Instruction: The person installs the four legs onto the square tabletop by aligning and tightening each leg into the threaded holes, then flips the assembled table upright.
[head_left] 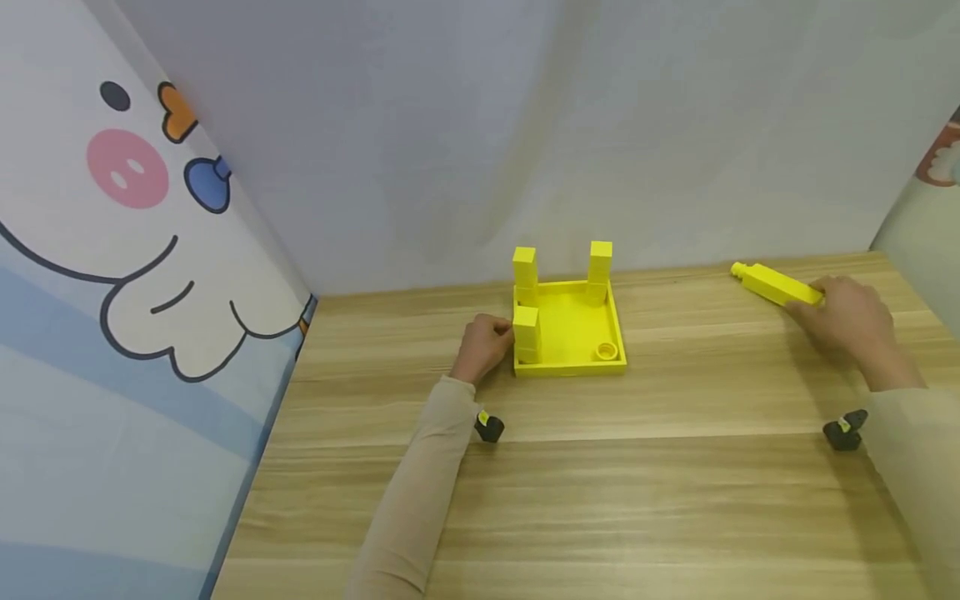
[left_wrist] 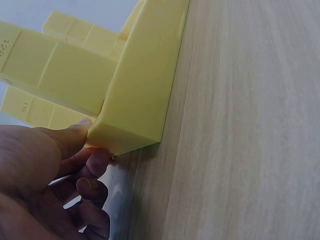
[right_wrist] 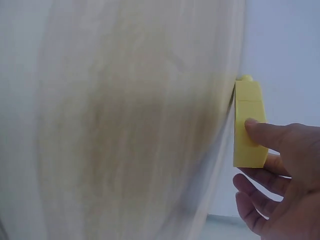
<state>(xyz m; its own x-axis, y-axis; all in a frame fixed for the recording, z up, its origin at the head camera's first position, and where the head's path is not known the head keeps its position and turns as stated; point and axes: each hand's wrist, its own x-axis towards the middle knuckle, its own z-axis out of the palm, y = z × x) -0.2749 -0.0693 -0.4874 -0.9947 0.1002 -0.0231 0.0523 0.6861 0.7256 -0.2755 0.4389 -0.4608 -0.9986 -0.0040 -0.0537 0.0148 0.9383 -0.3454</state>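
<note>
On the table sits a square yellow tray with a raised rim. Square yellow posts stand upright at three corners: near left, far left and far right. A round ring-shaped socket shows in the near right corner. My left hand pinches the tray's left side; in the left wrist view, its thumb presses near a corner. Off to the tray's right, my right hand grips a loose yellow post by one end, between thumb and fingers. A round knob tips its far end, pointing left.
The wood-grain table runs back to a pale cloth wall. A panel with cartoon prints borders the left side, and another printed panel stands at the right. Small black devices are by both wrists.
</note>
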